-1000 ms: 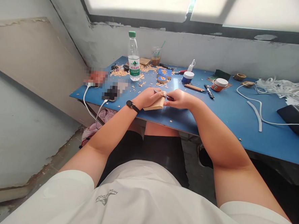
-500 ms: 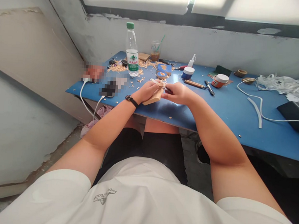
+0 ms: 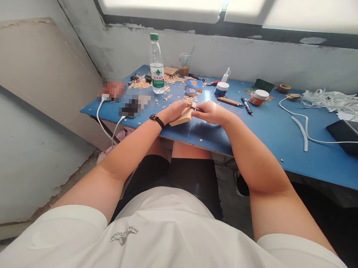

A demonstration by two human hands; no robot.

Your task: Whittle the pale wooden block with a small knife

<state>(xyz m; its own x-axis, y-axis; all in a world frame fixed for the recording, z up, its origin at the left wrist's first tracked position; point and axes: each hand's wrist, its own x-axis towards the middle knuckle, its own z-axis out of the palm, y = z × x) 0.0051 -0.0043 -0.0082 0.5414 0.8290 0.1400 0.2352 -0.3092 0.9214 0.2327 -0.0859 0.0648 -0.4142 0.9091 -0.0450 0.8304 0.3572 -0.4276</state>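
Gripping one wooden block [image 3: 183, 117] at twelve o'clock in the head view, the left hand [image 3: 176, 109] hides part of it; the right hand [image 3: 211, 113] closes round one mostly covered tool [image 3: 200, 109], perhaps a carving knife. From the block, one water bottle [image 3: 157, 74] stands at eleven, two lidded jars [image 3: 221, 90] around two.

Wooden block [image 3: 183, 117]: upper left part covered by the left hand [image 3: 178, 109]. Tool [image 3: 199, 109]: largely concealed in the right hand [image 3: 212, 111], type not determinable; contact with the block too small to verify. Reddish item [image 3: 111, 90] and dark item [image 3: 132, 107]: pixelated, unidentifiable. Table [image 3: 257, 143]: right end cut off by the view's edge. Shoe [image 3: 242, 184]: partly hidden by the right arm [image 3: 267, 171].
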